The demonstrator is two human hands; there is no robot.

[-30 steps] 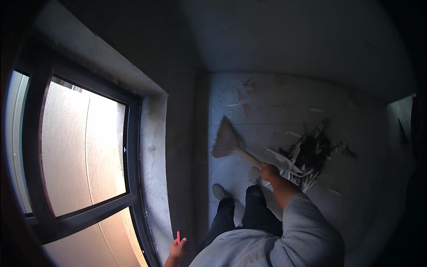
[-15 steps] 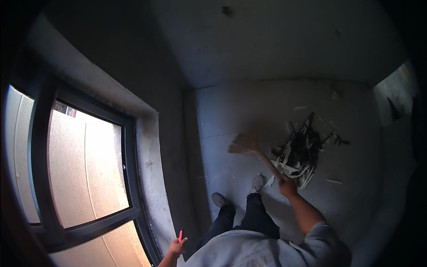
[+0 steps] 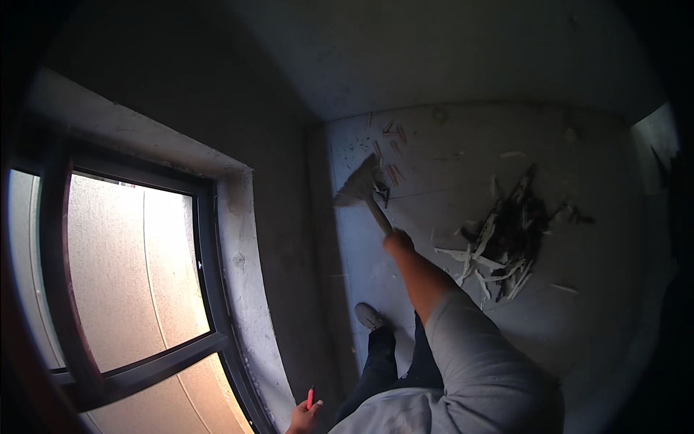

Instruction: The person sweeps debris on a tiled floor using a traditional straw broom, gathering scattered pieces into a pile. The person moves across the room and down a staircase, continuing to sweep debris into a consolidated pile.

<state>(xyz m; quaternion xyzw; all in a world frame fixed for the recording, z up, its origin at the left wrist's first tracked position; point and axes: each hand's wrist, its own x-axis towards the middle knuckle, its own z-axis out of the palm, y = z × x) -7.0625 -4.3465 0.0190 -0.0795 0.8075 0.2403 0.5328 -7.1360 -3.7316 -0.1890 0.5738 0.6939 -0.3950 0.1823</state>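
- Sweeping: right hand [image 3: 398, 241], fingers clamped on handle of broom [image 3: 359, 186], bristles down on concrete floor [image 3: 463, 188] near wall corner.
- Left hand [image 3: 303, 418], low by window [image 3: 130, 275], fingers closed around slim red pencil [image 3: 310, 397].
- Done, by judgement: debris pile [image 3: 506, 239] gathered at right.
- Left: small scattered scraps [image 3: 390, 155] beside bristles, uncollected.
- Grey shoe [image 3: 370, 316] planted below.

Bare grey concrete floor [image 3: 463, 181] and walls [image 3: 289, 239]; dark-framed window [image 3: 210, 289] at left glowing warm, lighting dim room.
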